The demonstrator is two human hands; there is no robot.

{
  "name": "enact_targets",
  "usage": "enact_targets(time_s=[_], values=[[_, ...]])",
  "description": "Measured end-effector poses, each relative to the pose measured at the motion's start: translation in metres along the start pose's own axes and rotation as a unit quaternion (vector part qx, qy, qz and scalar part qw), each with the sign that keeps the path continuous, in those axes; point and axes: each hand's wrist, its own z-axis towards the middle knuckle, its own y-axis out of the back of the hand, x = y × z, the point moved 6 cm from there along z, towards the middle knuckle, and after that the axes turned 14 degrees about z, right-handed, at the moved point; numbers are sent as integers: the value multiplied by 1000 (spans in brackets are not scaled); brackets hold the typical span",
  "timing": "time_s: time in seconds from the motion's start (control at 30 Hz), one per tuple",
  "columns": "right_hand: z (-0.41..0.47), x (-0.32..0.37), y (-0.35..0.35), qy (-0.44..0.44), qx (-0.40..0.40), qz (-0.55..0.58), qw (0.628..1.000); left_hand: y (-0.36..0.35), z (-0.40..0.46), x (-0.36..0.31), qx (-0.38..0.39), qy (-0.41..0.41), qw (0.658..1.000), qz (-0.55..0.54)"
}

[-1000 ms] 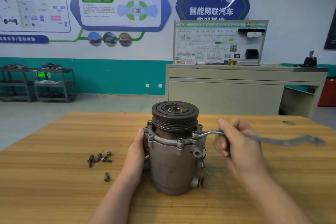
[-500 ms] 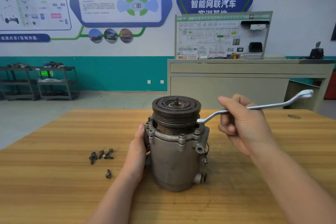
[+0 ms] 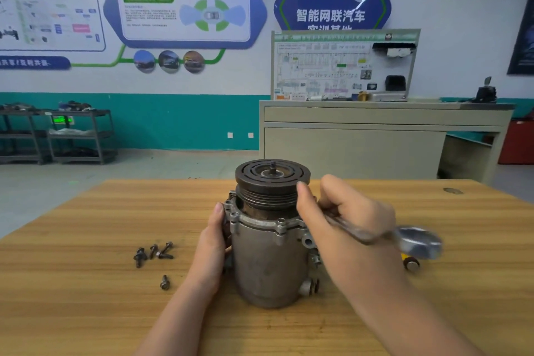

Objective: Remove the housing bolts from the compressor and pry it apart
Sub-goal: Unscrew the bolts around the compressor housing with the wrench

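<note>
A grey metal compressor (image 3: 267, 263) stands upright on the wooden table (image 3: 86, 312), its dark grooved pulley (image 3: 271, 182) on top. My left hand (image 3: 212, 243) presses against its left side just under the flange. My right hand (image 3: 344, 220) is closed around a silver ring wrench (image 3: 410, 240) and sits at the flange's right edge, thumb against the pulley. The wrench's near end is blurred and its far end is hidden behind my hand. Several removed bolts (image 3: 153, 253) lie left of the compressor, with one more bolt (image 3: 164, 282) nearer to me.
A small dark part with a yellow bit (image 3: 410, 261) lies on the table under the wrench's end. Beyond the table stand a beige cabinet (image 3: 375, 141) with a wiring display board and grey shelving racks (image 3: 57, 136) at the far left.
My right hand has come down from above the flange with the wrench, swinging its free end from up and right to low and toward me. The left hand and compressor stay put.
</note>
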Motion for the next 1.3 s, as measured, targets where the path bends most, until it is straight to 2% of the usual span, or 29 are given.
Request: enact_targets(time_s=[0.1,0.17,0.27,0.33,0.4,0.5,0.57,0.6,0.63,0.67,0.8,0.87,0.9,1.07,1.17,1.3], values=[[-5,-3,-1,-15,-18,-5,1000,0,-1,0,3,-4,1000,13],[-12,-18,6,-79,-45,83,992,-1,-3,-2,9,-7,1000,17],[-12,-48,16,-197,-50,212,956,-1,-4,-2,9,-3,1000,12],[-2,-72,17,-273,-14,322,906,-1,-4,-1,11,-1,1000,12],[8,-97,9,-356,38,446,820,-1,-3,0,12,0,1000,8],[11,-117,-15,-440,124,552,697,-1,-2,1,11,3,1000,3],[12,-122,-24,-443,126,606,648,-1,-1,3,12,2,1000,0],[15,-122,-23,-437,107,622,641,-1,-1,3,12,0,1000,2],[19,-122,-19,-424,79,624,652,0,-1,2,11,-2,1000,4],[22,-120,-13,-406,45,611,678,0,0,2,10,-5,1000,6],[28,-98,22,-304,-69,435,845,1,0,-3,7,-18,1000,4],[21,-77,31,-238,-78,294,922,0,-1,0,12,-14,1000,5],[19,-68,31,-207,-74,244,944,0,-2,1,11,-15,1000,5],[2,-38,23,-104,-38,103,989,-2,-4,1,19,-14,1000,3],[-2,-18,13,-5,-12,44,999,-1,-3,0,22,-10,1000,0],[-8,-8,5,12,20,-4,1000,-1,-5,0,-5,-36,999,28]])
